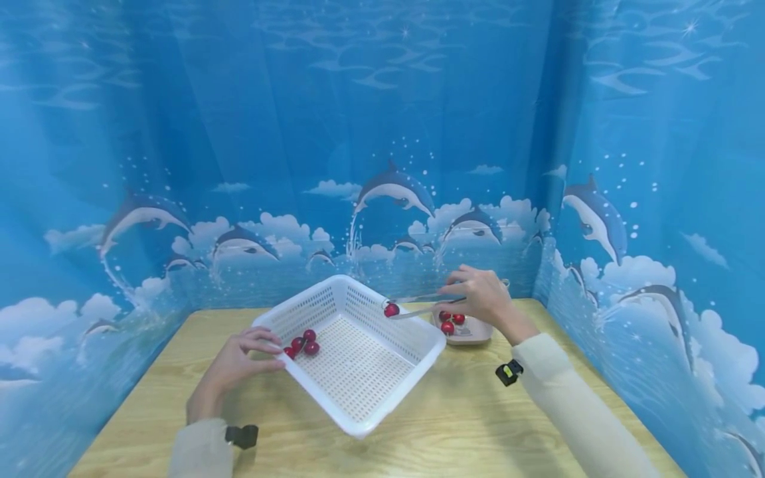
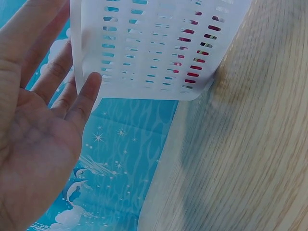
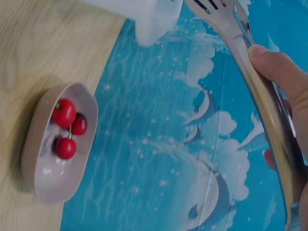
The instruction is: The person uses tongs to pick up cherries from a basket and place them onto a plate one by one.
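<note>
A blue dolphin-print backdrop [image 1: 442, 86] hangs behind and beside a wood-grain table [image 1: 454, 425].

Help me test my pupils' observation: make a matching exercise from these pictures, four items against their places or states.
1. Basket
2. Bowl
3. Tongs
4. Left hand

A. Held in the right hand
B. Touching a white rim
C. White, with slotted walls
D. Has three cherries in it

Pairs: 1-C, 2-D, 3-A, 4-B
</note>
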Demonstrator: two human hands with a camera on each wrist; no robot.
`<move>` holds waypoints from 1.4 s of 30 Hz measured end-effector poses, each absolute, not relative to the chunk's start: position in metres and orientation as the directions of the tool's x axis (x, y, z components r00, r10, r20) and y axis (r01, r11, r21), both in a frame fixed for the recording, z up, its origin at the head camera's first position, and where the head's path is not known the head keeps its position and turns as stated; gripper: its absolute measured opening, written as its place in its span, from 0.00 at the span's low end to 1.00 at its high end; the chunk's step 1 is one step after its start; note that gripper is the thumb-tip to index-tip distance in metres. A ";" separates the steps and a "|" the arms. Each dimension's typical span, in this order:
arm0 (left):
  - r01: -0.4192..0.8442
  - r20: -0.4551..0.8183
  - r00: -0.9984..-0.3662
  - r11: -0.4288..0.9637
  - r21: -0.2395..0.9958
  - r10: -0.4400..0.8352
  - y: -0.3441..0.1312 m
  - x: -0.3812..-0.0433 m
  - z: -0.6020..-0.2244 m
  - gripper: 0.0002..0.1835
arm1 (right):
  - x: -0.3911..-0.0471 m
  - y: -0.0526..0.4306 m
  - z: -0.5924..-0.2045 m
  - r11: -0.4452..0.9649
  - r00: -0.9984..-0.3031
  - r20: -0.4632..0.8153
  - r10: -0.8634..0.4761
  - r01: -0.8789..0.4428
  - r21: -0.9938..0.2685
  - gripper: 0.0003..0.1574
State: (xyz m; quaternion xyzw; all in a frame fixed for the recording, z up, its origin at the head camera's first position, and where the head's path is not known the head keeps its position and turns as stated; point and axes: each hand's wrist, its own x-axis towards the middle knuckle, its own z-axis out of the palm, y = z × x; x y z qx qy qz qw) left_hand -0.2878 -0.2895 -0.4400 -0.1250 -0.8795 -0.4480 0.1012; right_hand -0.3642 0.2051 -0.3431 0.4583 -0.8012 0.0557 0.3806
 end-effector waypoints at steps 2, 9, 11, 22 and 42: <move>0.307 0.289 -0.949 0.563 0.767 0.124 -0.290 -0.288 -0.440 0.15 | -0.365 0.212 -0.344 0.577 -0.288 0.667 -0.687 -0.774 0.261 0.16; 0.318 0.298 -0.945 0.572 0.756 0.131 -0.290 -0.288 -0.440 0.14 | -0.362 0.233 -0.345 0.606 -0.303 0.670 -0.678 -0.747 0.275 0.17; 0.311 0.296 -0.947 0.573 0.758 0.123 -0.289 -0.288 -0.440 0.14 | -0.362 0.239 -0.346 0.610 -0.302 0.672 -0.677 -0.740 0.282 0.17; 0.300 0.280 -0.952 0.562 0.771 0.124 -0.288 -0.288 -0.439 0.15 | -0.367 0.275 -0.346 0.660 -0.315 0.716 -0.623 -0.702 0.266 0.21; 0.289 0.264 -0.956 0.562 0.775 0.127 -0.287 -0.286 -0.436 0.15 | -0.376 0.330 -0.383 0.823 -0.632 0.574 -0.521 -0.551 0.140 0.16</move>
